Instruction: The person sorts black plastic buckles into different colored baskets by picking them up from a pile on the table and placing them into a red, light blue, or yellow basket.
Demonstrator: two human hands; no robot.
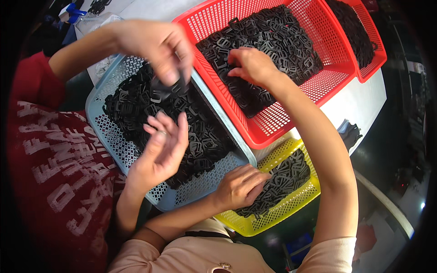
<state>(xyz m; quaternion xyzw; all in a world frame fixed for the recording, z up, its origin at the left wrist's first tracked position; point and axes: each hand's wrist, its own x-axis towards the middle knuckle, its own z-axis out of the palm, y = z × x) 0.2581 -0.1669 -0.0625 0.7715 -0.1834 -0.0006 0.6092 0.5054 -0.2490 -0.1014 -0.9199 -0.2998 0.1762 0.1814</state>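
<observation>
My right hand (253, 66) reaches over a red basket (339, 43) heaped with black plastic strap buckles (268, 34). Its thumb and forefinger are apart above the pile, with no buckle visible between them. Lower down, my left hand (240, 185) is closed at the left side of a yellow basket (313, 191). Its fingers are curled inward, hiding whatever may be in them. Narrow dark plastic pieces (287, 175) fill much of the yellow basket, some of them right beside my left fingers.
At left, a co-worker in a dark red shirt (59, 173) holds both hands over a blue basket (170, 202) of black buckles, the upper one blurred. Behind the red basket stands another red basket (375, 68) with black pieces. A white table (364, 107) lies beneath.
</observation>
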